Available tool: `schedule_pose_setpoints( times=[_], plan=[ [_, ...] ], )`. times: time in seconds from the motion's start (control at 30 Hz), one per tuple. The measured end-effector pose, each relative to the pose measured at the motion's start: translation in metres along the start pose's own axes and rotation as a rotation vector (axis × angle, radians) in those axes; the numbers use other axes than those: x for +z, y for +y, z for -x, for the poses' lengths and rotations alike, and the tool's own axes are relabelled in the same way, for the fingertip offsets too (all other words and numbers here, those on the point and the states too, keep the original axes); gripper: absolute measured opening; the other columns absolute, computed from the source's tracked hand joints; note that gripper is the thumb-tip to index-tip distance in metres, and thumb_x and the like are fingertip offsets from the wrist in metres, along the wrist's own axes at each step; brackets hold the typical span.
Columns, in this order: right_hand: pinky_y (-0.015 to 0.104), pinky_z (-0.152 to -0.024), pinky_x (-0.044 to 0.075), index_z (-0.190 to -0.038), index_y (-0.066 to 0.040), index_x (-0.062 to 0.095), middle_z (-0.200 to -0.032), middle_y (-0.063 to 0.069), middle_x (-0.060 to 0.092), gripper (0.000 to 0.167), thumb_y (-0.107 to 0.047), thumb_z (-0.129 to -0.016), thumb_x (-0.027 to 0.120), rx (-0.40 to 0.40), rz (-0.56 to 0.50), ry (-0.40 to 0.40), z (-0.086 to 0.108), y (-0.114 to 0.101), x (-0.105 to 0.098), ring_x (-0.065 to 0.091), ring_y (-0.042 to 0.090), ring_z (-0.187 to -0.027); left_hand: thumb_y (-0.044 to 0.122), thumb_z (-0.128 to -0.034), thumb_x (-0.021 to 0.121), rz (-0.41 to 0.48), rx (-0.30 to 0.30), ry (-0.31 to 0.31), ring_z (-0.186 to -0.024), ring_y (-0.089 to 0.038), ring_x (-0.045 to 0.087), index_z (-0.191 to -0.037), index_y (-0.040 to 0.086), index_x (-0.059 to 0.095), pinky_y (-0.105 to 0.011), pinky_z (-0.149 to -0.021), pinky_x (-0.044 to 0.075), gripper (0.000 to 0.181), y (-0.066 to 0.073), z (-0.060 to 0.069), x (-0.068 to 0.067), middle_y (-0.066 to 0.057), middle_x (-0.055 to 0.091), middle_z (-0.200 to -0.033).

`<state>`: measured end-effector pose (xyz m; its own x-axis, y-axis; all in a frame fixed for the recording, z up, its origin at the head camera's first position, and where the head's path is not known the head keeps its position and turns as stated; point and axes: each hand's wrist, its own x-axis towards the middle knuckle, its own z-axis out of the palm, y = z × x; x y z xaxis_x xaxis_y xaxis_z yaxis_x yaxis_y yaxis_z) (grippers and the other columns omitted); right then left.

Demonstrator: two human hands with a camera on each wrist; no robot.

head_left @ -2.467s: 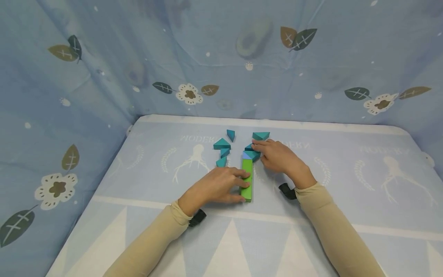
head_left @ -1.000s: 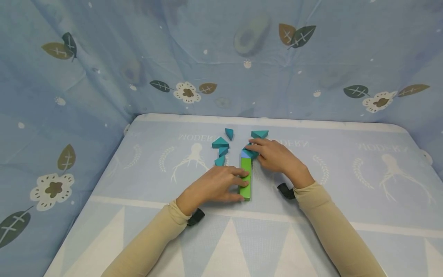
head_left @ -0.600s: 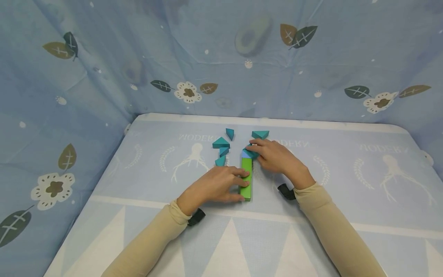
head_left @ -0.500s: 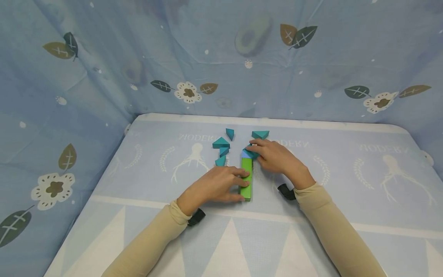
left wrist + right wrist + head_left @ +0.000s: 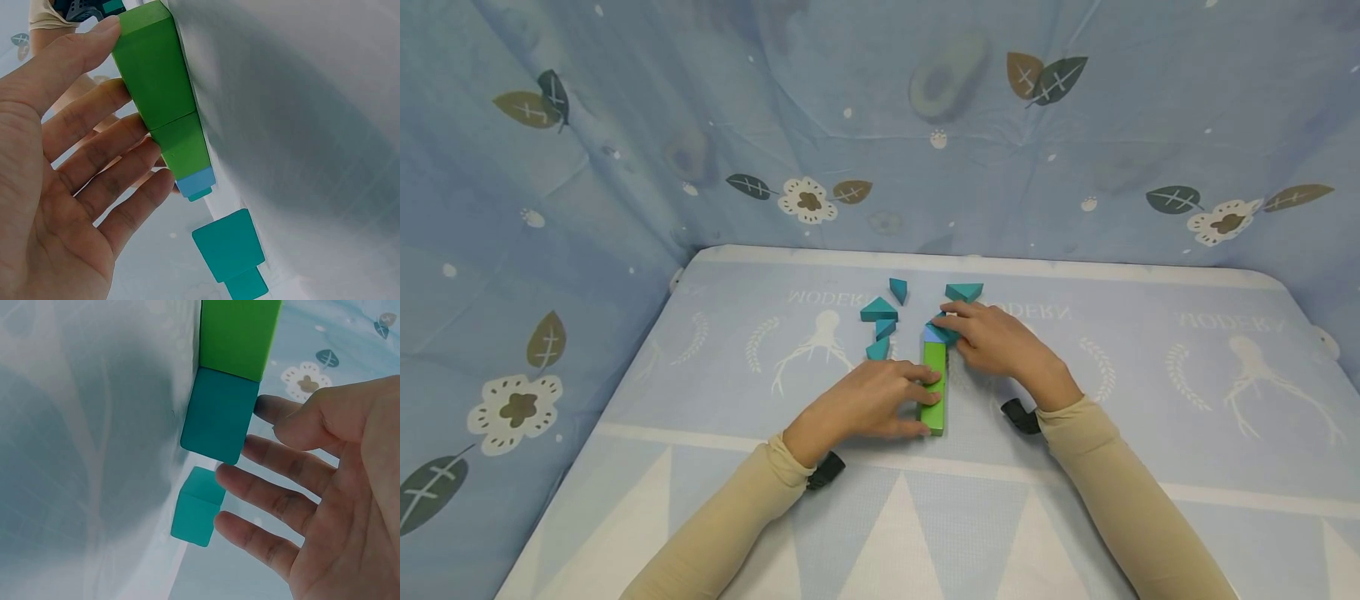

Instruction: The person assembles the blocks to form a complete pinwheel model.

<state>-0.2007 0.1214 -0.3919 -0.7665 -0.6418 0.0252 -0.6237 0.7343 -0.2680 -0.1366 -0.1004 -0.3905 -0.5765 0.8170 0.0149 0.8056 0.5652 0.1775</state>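
In the head view my left hand lies over a row of two green blocks. Its fingertips touch their upper side, and the thumb rests at the near end; the seam between the green blocks shows in the left wrist view. At the far end of the row sits a small periwinkle-blue triangle, with teal triangular blocks against it. My right hand touches these teal blocks with extended fingertips and partly covers them. In the right wrist view a teal block face adjoins the green.
Left of the row lie several loose teal triangular blocks, with a darker blue one farther back. Another teal triangle lies just beyond my right fingers. A patterned cloth covers the table; a printed curtain hangs behind it.
Since the earliest frame my right fingers have shifted slightly left and cover more of the teal blocks, which sit closer to the row. My left hand stays on the green blocks.
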Motion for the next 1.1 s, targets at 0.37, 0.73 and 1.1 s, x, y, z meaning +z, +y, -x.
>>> schedule_pose_setpoints(
  times=[0.37,0.73,1.1],
  plan=[
    [0.057,-0.102,0.043,-0.137,-0.010,0.059,-0.146,0.014,0.049,0.043,-0.003,-0.095,0.048,0.017,-0.014,-0.029,-0.001,0.001,0.000,0.047,0.036,-0.134,0.047,-0.0834,0.075,0.000,-0.005,-0.002,-0.123,-0.016,0.060,-0.119,0.022,0.073,-0.031,-0.096,0.053,0.043,0.000,0.001,0.001,0.003,0.062,-0.134],
    [0.059,-0.100,0.043,-0.141,-0.008,0.053,-0.148,0.017,0.046,0.042,-0.009,-0.099,0.046,0.111,-0.053,0.022,0.006,0.026,-0.010,0.056,0.039,-0.121,0.047,-0.0828,0.076,0.005,0.004,0.009,-0.121,-0.015,0.060,-0.117,0.022,0.074,-0.031,-0.097,0.052,0.043,-0.001,0.000,0.002,0.003,0.063,-0.132],
    [0.062,-0.105,0.038,-0.144,-0.010,0.050,-0.150,0.020,0.042,0.045,-0.010,-0.099,0.050,0.114,-0.009,0.060,0.004,0.036,0.001,0.045,0.044,-0.132,0.047,-0.0829,0.075,-0.010,0.006,0.008,-0.122,-0.015,0.060,-0.117,0.022,0.074,-0.031,-0.097,0.052,0.043,-0.002,0.000,0.003,0.003,0.064,-0.132]
  ],
)
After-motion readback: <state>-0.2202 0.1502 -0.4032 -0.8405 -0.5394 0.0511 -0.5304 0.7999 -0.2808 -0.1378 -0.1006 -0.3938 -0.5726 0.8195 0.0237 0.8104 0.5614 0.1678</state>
